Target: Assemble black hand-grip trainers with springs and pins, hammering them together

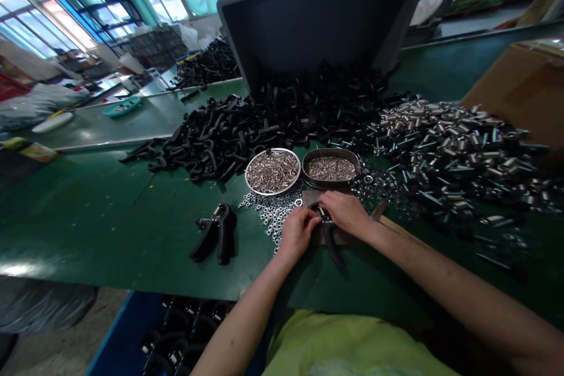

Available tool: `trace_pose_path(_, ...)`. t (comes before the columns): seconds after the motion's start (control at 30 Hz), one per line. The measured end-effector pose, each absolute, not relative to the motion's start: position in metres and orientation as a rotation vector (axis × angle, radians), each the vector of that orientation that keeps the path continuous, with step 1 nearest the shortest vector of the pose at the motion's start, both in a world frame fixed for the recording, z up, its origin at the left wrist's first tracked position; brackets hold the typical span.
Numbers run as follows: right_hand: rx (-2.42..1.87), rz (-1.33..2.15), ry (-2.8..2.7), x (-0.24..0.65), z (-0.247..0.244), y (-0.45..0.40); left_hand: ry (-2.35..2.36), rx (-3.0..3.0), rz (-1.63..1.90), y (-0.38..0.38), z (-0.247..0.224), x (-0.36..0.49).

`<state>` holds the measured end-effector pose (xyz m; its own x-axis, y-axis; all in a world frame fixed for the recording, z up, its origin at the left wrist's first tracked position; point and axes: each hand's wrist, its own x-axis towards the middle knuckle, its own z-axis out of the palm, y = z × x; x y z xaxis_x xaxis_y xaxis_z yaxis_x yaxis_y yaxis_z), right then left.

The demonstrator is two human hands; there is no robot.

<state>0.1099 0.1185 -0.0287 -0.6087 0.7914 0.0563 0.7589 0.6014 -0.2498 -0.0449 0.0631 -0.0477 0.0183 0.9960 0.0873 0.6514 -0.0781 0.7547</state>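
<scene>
My left hand (298,230) pinches the upper end of a black two-legged piece (331,241) with metal at its top, which looks like part of a spring clamp. From the other side, my right hand (346,211) closes its fingers on the same end. Both hands rest over a flat brown plate (311,195), and one curved black leg points towards me. To the left, a similar black clamp (215,234) with a metal spring and screw lies on the green table (132,229). Whether my fingers also hold a small metal part is hidden.
Beyond my hands are a round dish of metal pins (273,171) and an oval tin of tiny parts (331,168). Loose nuts (275,214) lie beside them. Black parts spill from a grey bin (317,17); springs and screws (458,147) heap rightward. A hammer (379,210) lies near my right wrist.
</scene>
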Motion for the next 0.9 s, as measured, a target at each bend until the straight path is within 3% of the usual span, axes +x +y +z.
trace_pose_path(0.2,-1.523,0.163,-2.45,0.196,-0.036,0.09,1.688,1.896,0.838,0.061,-0.051,-0.045)
trace_pose_path(0.43,-1.983,0.237,-2.203,0.268,-0.069,0.048,1.741,2.272,0.545,0.056,-0.049,-0.044)
trace_pose_path(0.7,-1.761,1.339,-1.267,0.23,-0.04,0.026,1.851,1.953,0.739,0.032,-0.049,-0.049)
trace_pose_path(0.9,-1.685,1.615,-1.121,0.195,-0.043,0.016,1.858,1.969,0.734,0.027,-0.055,-0.048)
